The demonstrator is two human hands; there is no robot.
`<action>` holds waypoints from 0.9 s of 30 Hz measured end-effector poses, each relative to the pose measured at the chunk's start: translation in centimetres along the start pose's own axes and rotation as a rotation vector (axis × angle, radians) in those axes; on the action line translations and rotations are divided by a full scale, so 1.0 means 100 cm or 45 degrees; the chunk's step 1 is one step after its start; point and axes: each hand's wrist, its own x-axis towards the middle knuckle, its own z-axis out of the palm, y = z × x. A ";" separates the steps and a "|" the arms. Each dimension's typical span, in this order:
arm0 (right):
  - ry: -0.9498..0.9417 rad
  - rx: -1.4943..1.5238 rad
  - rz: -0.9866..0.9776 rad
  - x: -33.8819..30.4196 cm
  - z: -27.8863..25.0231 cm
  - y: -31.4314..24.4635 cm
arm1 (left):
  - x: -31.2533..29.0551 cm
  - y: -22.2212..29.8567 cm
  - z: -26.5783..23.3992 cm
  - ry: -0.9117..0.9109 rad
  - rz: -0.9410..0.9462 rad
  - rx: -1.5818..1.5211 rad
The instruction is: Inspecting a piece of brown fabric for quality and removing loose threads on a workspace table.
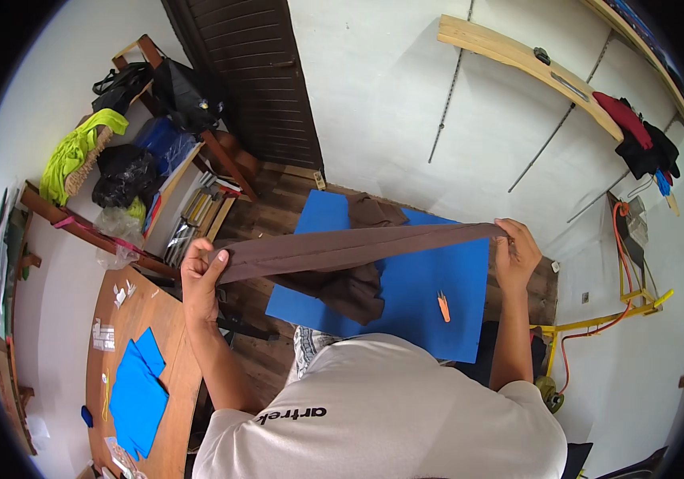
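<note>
A long band of brown cloth [358,249] is stretched taut between my two hands, with a seam line running along it. My left hand [201,275] pinches one end between thumb and fingers. The other end is gripped by my right hand [516,254], which is a little higher. More of the brown cloth lies bunched on the blue tabletop [430,275] below, partly hidden by the band. On the same tabletop, nearer my right arm, rests a small orange-handled tool [444,307] with pointed metal tips.
A wooden table [178,335] with bright blue cloth pieces [138,395] stands at my left. Shelves of bags and a lime-green cloth [75,152] are at far left. A dark door [250,72] is beyond. Yellow metal framing [597,323] with an orange cord stands at right.
</note>
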 end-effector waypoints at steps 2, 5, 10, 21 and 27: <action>0.105 0.065 -0.038 -0.006 0.005 0.006 | -0.007 0.011 -0.002 -0.211 -0.047 0.058; 0.406 0.415 0.270 -0.016 0.014 0.011 | -0.021 0.020 0.005 -0.375 0.122 0.440; 0.275 0.481 0.384 -0.017 0.020 0.021 | -0.021 0.027 0.009 -0.390 0.312 1.014; 0.381 1.364 1.039 0.000 0.062 0.007 | 0.032 -0.004 -0.042 -0.428 0.236 0.688; 0.416 1.226 1.104 0.003 0.072 -0.039 | 0.050 -0.024 -0.087 -0.197 0.288 0.330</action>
